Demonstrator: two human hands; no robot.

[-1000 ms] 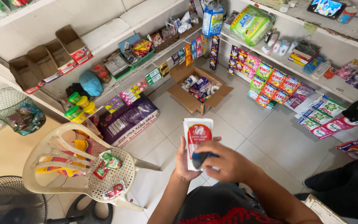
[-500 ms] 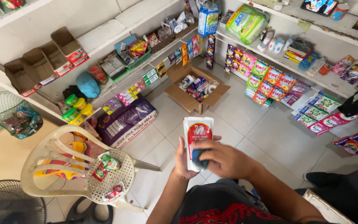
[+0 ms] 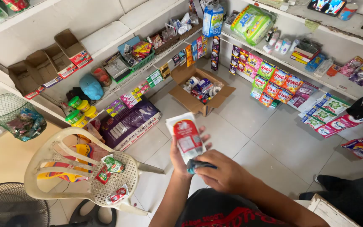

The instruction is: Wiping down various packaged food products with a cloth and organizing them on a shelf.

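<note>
My left hand (image 3: 180,157) holds a white and red sachet pack (image 3: 185,135) upright from behind, fingers showing past its right edge. My right hand (image 3: 225,173) is closed over the pack's lower end and grips a small blue object (image 3: 195,165) pressed against it. Both hands are in front of my lap, above the tiled floor. What the blue object is cannot be made out.
A cream plastic chair (image 3: 80,168) with small sachets on its seat stands at the left. An open cardboard box (image 3: 200,90) of goods sits on the floor ahead. Shelves of packets line both walls. A purple sack (image 3: 129,122) lies by the left shelf. A fan (image 3: 9,210) is at bottom left.
The view has shifted a little. My hands and the pack stay at about the same place, with my right hand still working at the pack's lower end.
</note>
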